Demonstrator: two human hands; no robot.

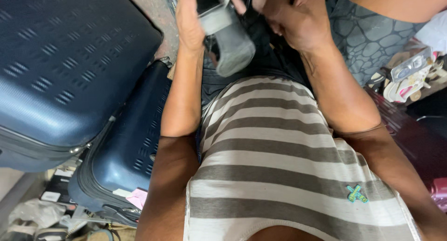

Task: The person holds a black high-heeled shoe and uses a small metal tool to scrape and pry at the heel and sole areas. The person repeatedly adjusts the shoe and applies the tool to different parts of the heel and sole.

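A grey shoe (230,40) with a thick sole sits in both my hands at the top of the view, sole toward me and blurred. My left hand (188,20) grips its left side. My right hand (291,17) holds it from the right, fingers closed near its upper edge. Below the hands are my forearms and my striped grey-and-white shirt (274,162). The top of the shoe is cut off by the frame edge.
Two dark blue hard suitcases stand at my left, a large one (65,64) and a smaller one (125,152). A grey cushion with a stone pattern (368,36) lies at the upper right. Sandals and small items (409,78) lie to the right. Clutter (42,213) lies on the floor at the lower left.
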